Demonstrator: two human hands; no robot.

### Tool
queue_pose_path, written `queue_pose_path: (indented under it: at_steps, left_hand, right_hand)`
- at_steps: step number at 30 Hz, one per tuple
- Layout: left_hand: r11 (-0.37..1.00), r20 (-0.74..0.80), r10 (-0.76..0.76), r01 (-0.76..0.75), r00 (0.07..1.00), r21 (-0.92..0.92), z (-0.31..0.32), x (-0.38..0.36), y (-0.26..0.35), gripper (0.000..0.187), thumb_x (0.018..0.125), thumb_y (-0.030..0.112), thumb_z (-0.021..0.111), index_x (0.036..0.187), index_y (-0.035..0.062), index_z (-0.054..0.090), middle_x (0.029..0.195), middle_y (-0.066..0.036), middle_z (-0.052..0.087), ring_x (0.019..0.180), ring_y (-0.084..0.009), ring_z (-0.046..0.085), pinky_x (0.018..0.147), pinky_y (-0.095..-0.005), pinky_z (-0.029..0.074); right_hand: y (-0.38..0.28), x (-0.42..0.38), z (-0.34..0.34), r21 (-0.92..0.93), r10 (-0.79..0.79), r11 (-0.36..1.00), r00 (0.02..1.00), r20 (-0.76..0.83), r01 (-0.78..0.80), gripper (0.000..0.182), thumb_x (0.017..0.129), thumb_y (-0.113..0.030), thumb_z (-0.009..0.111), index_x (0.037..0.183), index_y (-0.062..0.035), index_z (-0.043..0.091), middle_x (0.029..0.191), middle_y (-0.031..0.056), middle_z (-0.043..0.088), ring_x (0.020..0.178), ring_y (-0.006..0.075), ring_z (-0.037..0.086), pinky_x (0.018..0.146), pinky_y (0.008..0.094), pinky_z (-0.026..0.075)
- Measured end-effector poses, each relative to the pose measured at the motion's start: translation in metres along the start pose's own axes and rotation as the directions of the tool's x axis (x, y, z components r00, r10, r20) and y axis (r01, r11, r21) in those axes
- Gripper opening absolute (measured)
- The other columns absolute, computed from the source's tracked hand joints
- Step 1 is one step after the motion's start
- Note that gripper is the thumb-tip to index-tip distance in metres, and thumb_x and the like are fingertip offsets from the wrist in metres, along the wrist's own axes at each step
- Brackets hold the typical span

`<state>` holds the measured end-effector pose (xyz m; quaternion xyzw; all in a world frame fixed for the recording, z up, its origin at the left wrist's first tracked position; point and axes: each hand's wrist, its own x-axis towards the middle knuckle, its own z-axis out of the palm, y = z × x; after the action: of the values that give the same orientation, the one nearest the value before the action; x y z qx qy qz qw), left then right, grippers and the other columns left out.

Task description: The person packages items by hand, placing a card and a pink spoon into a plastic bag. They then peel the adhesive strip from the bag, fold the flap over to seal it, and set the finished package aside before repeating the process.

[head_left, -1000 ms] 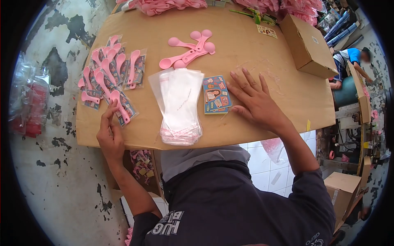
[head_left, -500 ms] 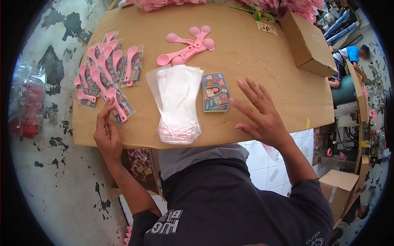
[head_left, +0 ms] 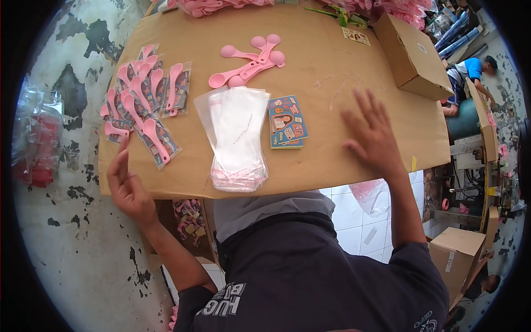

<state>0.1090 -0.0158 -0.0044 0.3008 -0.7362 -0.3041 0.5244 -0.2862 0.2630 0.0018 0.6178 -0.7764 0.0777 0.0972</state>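
Observation:
Near the table's left front edge, my left hand (head_left: 131,188) is empty, its fingers partly stretched out. Just beyond its fingertips lie packed pink spoons (head_left: 133,108), each in a clear bag with a printed card. My right hand (head_left: 376,133), slightly blurred, hovers over the right side with fingers spread and nothing in it. To its left, apart from it, rests a stack of blue printed cards (head_left: 287,123). Beside the cards lies a pile of clear plastic bags (head_left: 239,141). Several loose pink spoons (head_left: 251,66) are heaped behind the bags.
Brown paper covers the table (head_left: 326,166). A cardboard box (head_left: 412,58) stands at the right, near a small card (head_left: 355,36). More pink spoons (head_left: 204,6) lie at the far edge. Below the front edge is an open box of packed items (head_left: 189,218). Another person (head_left: 470,72) sits at right.
My right hand has moved right, away from the card stack. My left hand has shifted left and slightly down, off the nearest packed spoon. The bags and cards remain in place.

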Motion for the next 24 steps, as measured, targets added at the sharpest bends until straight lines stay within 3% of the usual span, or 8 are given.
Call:
queue_pose_path:
  at_steps: [3, 5, 8, 11, 17, 21, 23, 24]
  left_hand:
    - [0.96, -0.194, 0.138, -0.179, 0.971, -0.213, -0.009, 0.003, 0.014, 0.036, 0.095, -0.002, 0.044, 0.129, -0.0032, 0.056, 0.132, -0.023, 0.062, 0.115, -0.0231, 0.064, 0.095, -0.032, 0.049]
    - [0.707, -0.17, 0.196, -0.259, 0.966, -0.658, -0.022, 0.004, 0.049, 0.033, 0.096, 0.017, 0.057, 0.124, 0.0003, 0.06, 0.102, -0.009, 0.068, 0.082, -0.0109, 0.058, 0.071, -0.0269, 0.044]
    - [0.358, -0.258, 0.479, -0.455, 0.839, -0.815, -0.019, 0.0, 0.112, 0.019, 0.089, 0.018, 0.069, 0.107, 0.0142, 0.071, 0.065, 0.008, 0.058, 0.063, -0.001, 0.048, 0.059, -0.0262, 0.039]
    - [0.172, -0.182, 0.801, -0.51, 0.57, -0.843, -0.064, -0.031, 0.121, 0.031, 0.094, 0.026, 0.067, 0.122, 0.0122, 0.067, 0.1, -0.002, 0.071, 0.088, -0.0035, 0.062, 0.078, -0.0281, 0.049]
    - [0.002, -0.054, 0.887, -0.121, 0.459, -0.993, -0.01, -0.018, 0.198, 0.027, 0.094, 0.022, 0.061, 0.118, 0.0115, 0.068, 0.101, -0.002, 0.071, 0.089, -0.0093, 0.064, 0.077, -0.0309, 0.052]
    - [-0.027, -0.042, 0.905, -0.043, 0.423, -0.999, -0.005, -0.02, 0.202, 0.026, 0.094, 0.019, 0.056, 0.116, 0.011, 0.069, 0.102, -0.003, 0.071, 0.09, -0.0131, 0.066, 0.076, -0.0327, 0.054]
    - [-0.03, -0.036, 0.908, -0.02, 0.417, -0.999, -0.004, -0.019, 0.204, 0.026, 0.094, 0.017, 0.054, 0.115, 0.0107, 0.07, 0.103, -0.003, 0.071, 0.09, -0.015, 0.067, 0.075, -0.0337, 0.055]
    - [-0.037, -0.038, 0.908, -0.011, 0.416, -0.999, -0.003, -0.018, 0.205, 0.027, 0.094, 0.016, 0.053, 0.114, 0.0106, 0.07, 0.103, -0.003, 0.071, 0.09, -0.016, 0.067, 0.075, -0.0341, 0.055]
  right_hand:
    - [0.001, 0.004, -0.003, 0.027, 0.053, 0.998, 0.998, -0.03, -0.052, 0.068, 0.096, -0.056, 0.055, 0.15, -0.0142, 0.051, 0.168, 0.009, 0.026, 0.156, 0.0343, 0.017, 0.124, 0.0554, 0.014]
    - [-0.007, 0.008, -0.004, 0.088, 0.027, 0.996, 0.999, -0.027, -0.024, 0.07, 0.096, -0.057, 0.054, 0.151, -0.015, 0.049, 0.168, 0.0086, 0.026, 0.156, 0.0334, 0.017, 0.125, 0.0554, 0.013]
    - [-0.009, 0.019, 0.002, 0.071, -0.19, 0.981, 0.975, 0.112, 0.183, 0.068, 0.098, -0.058, 0.051, 0.15, -0.0145, 0.05, 0.167, 0.0083, 0.028, 0.156, 0.0319, 0.018, 0.125, 0.0551, 0.013]
    - [0.018, 0.042, 0.012, -0.109, -0.087, 0.99, 0.995, 0.041, 0.091, 0.061, 0.104, -0.055, 0.042, 0.148, -0.0137, 0.052, 0.164, 0.0074, 0.033, 0.155, 0.0311, 0.02, 0.124, 0.0562, 0.014]
    - [0.02, 0.1, 0.028, 0.236, -0.259, 0.94, 0.966, 0.024, 0.246, 0.053, 0.107, -0.047, 0.041, 0.147, -0.0137, 0.053, 0.165, 0.0083, 0.033, 0.155, 0.0283, 0.022, 0.125, 0.0504, 0.017]
    - [0.046, 0.122, 0.03, 0.109, -0.296, 0.953, 0.946, 0.13, 0.283, 0.051, 0.107, -0.045, 0.043, 0.144, -0.0124, 0.057, 0.156, 0.0107, 0.046, 0.15, 0.0279, 0.033, 0.123, 0.0459, 0.025]
    - [0.057, 0.138, -0.001, -0.075, 0.102, 0.993, 0.963, 0.25, -0.086, 0.052, 0.107, -0.045, 0.043, 0.144, -0.0105, 0.056, 0.146, 0.0125, 0.057, 0.143, 0.0278, 0.044, 0.118, 0.0415, 0.033]
    - [0.067, 0.141, -0.001, -0.077, 0.103, 0.993, 0.962, 0.251, -0.086, 0.052, 0.107, -0.045, 0.043, 0.144, -0.0105, 0.056, 0.146, 0.0125, 0.057, 0.143, 0.0278, 0.044, 0.118, 0.0415, 0.033]
